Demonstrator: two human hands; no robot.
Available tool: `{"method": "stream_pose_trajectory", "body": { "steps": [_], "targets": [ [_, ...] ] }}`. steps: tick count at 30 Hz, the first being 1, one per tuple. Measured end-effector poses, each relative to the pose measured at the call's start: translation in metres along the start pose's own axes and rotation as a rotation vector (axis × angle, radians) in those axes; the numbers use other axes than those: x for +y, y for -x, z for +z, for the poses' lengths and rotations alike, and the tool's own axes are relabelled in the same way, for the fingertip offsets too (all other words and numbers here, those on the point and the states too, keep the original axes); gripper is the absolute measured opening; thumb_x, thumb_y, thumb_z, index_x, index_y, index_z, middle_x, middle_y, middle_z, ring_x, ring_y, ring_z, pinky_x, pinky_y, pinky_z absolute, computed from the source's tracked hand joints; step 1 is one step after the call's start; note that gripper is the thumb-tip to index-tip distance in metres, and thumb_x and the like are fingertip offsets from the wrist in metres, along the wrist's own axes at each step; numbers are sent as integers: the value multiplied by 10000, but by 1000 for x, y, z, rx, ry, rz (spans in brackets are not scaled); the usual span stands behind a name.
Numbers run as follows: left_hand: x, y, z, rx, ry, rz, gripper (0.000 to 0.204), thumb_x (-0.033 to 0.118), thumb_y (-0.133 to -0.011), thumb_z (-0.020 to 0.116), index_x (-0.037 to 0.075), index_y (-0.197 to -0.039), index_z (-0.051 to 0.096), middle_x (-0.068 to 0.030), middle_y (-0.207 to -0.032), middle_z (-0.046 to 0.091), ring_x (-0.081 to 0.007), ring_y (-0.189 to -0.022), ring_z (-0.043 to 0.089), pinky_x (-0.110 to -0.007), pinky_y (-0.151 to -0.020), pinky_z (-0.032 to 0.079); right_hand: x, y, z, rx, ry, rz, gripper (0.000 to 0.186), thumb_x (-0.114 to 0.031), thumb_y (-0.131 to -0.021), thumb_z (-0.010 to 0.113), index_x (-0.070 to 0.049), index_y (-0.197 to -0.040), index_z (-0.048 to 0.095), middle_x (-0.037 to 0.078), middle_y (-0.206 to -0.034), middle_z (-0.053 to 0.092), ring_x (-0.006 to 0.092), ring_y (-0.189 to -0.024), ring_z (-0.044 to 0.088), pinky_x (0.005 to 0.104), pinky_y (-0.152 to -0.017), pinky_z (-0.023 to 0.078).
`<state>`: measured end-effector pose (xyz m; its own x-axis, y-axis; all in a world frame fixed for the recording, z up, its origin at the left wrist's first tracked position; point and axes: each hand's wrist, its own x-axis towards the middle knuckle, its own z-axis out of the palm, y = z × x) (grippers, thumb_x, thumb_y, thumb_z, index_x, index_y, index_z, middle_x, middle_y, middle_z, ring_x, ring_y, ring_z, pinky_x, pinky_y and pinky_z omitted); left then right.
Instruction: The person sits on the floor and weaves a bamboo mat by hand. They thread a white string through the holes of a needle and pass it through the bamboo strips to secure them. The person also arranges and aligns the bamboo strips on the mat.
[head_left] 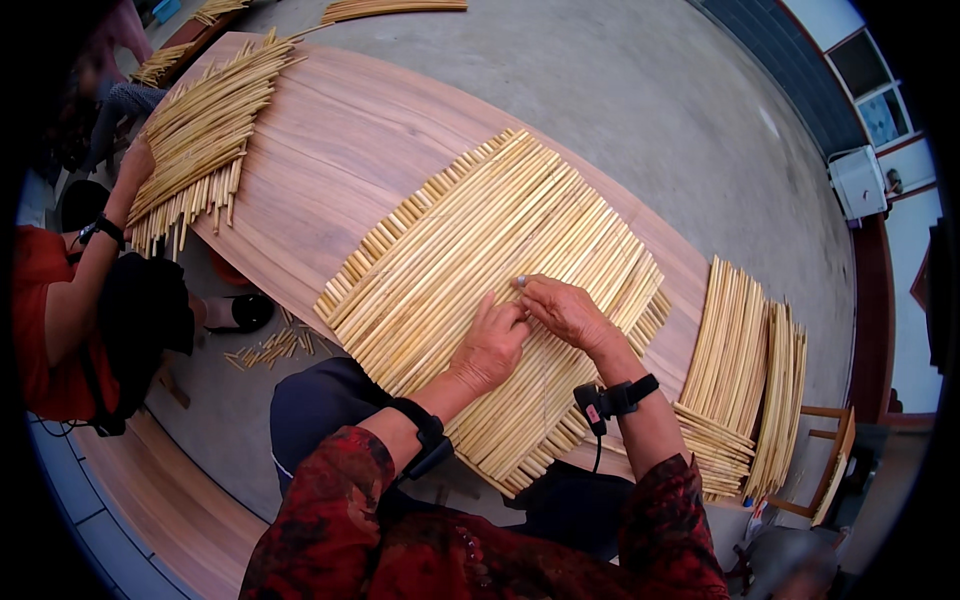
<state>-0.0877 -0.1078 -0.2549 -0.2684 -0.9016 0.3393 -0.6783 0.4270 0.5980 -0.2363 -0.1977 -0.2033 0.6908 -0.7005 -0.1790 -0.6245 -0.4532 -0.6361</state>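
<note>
Head view looked straight down on a long wooden worktop (340,170), and right in the middle lay a mat of pale straw stalks (470,260), laid side by side on a slant, its near edge hanging over toward the person's lap. Both hands were on it! The left hand (490,345) rested flat on the stalks, fingers together and pointing up the mat, its grip pressed down rather than closed round anything. The right hand (565,312) sat just beside it, touching at the fingertips, fingers bent and pinching at a single stalk near the mat's centre. Each wrist carried a black strap, and red patterned sleeves (340,520) came in from the lower edge. Off to the right, a second stack of stalk mats (745,370) lay at the end of the worktop, near a wooden chair (830,460). Far left, another person's hand (137,165) pressed on a separate bundle of stalks (205,130) at the worktop's other end, and short offcuts (275,348) littered the concrete floor (640,100) below.
</note>
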Motion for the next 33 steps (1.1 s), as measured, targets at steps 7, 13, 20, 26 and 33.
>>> {"method": "stream_pose_trajectory", "body": {
  "steps": [7, 13, 20, 26, 33],
  "targets": [
    [-1, 0, 0, -5, -2, 2, 159, 37, -735, 538, 46, -892, 555, -116, -1058, 503, -271, -1063, 485, -521, -1048, 277, -1, -6, -4, -35, -13, 5, 182, -205, -895, 505, -33, -926, 553, 106, -1105, 590, 318, -921, 588, 360, -786, 490],
    [-1, 1, 0, -10, 13, 2, 161, 42, -731, 538, 47, -891, 559, -116, -1048, 503, -269, -1061, 481, -527, -1048, 273, -5, -15, -6, -50, 17, -1, 181, -208, -897, 490, -34, -909, 539, 116, -1030, 589, 329, -870, 583, 363, -754, 486],
    [-2, 1, 1, 22, -9, 17, 159, 55, -727, 536, 31, -880, 572, -124, -1018, 499, -267, -1056, 481, -532, -1049, 262, -13, -20, -4, -55, 52, -18, 185, -212, -899, 474, -37, -885, 535, 112, -1028, 590, 320, -890, 579, 366, -766, 484],
    [-2, 1, -1, -59, 8, -12, 250, 38, -740, 526, 25, -983, 584, -140, -1074, 512, -307, -1080, 484, -515, -1038, 271, -12, -22, -4, -48, 130, -80, 194, -217, -896, 478, -32, -872, 532, 110, -1099, 590, 307, -929, 581, 360, -782, 487],
    [-3, 1, 0, -49, 31, -12, 234, 33, -730, 530, 19, -956, 591, -154, -1064, 514, -312, -1088, 476, -522, -1034, 271, -14, -28, 0, -17, 48, -87, 149, -179, -870, 514, -33, -843, 531, 128, -1109, 586, 296, -967, 579, 346, -808, 490]
  ]
}}
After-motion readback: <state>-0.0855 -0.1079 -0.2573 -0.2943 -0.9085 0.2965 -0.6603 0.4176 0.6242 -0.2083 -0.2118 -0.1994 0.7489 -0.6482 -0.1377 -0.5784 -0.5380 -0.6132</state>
